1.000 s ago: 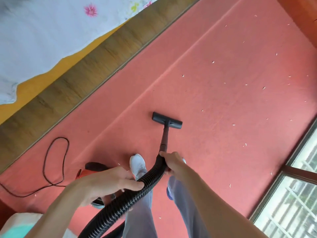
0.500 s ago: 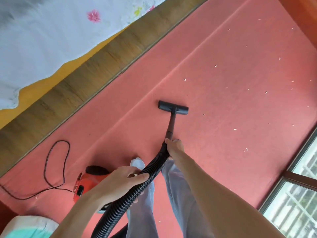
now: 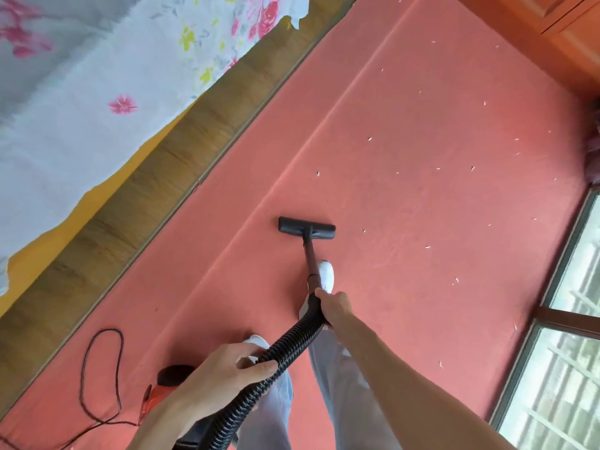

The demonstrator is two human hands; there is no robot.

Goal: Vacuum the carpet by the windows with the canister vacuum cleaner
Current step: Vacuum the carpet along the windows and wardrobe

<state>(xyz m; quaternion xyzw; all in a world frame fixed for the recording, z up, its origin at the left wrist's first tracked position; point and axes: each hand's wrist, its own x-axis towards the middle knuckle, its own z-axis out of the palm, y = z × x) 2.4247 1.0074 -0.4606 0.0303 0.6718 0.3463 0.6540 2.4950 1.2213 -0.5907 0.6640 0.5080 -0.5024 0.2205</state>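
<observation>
The red carpet [image 3: 406, 196] is dotted with several small white scraps. A black floor nozzle [image 3: 306, 228] lies flat on it, joined to a dark wand [image 3: 311, 258]. My right hand [image 3: 334, 306] is shut on the wand's handle end, where the ribbed black hose [image 3: 276, 355] begins. My left hand [image 3: 224, 375] grips the hose lower down. The red canister vacuum [image 3: 159, 396] sits on the carpet behind my left hand, mostly hidden by it.
A black power cord [image 3: 97, 378] loops on the carpet at the lower left. A wooden bed frame [image 3: 156, 177] with a floral sheet [image 3: 97, 76] runs along the left. Windows [image 3: 565, 368] line the right edge. An orange cabinet [image 3: 552, 34] stands at the upper right. My white shoes are near the wand.
The nozzle has been pulled back toward my feet as I step forward. My view has tilted up, showing more bed sheet and the cabinet. Both hands keep their grips.
</observation>
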